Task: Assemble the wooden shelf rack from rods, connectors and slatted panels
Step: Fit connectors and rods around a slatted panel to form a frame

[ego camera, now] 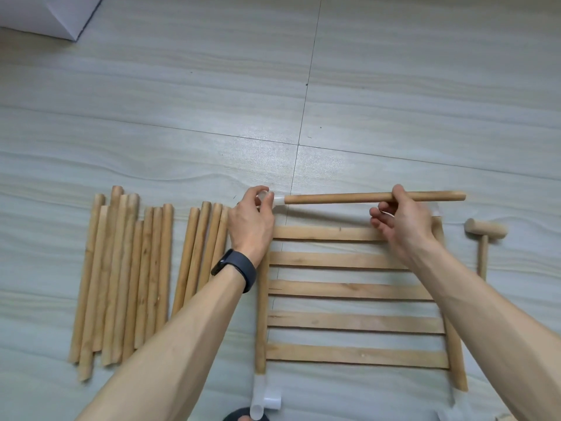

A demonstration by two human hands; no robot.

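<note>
One rod (343, 198) (beyond panel (355, 290)): right hand (405, 220) grips it, left hand (252, 221) pinches connector (277, 200).

Counting roughly nine loose rods (121, 278) in the left pile, four in the next pile (197, 253), one held rod (349, 198); logging one slatted panel (349, 290) with five slats (355, 322), one mallet (484, 235), at least two clear connectors (262, 396).

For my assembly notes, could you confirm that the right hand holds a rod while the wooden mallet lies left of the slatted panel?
Not quite: the head view shows the mallet lying right of the slatted panel, not left. The right hand does hold a rod.
</note>
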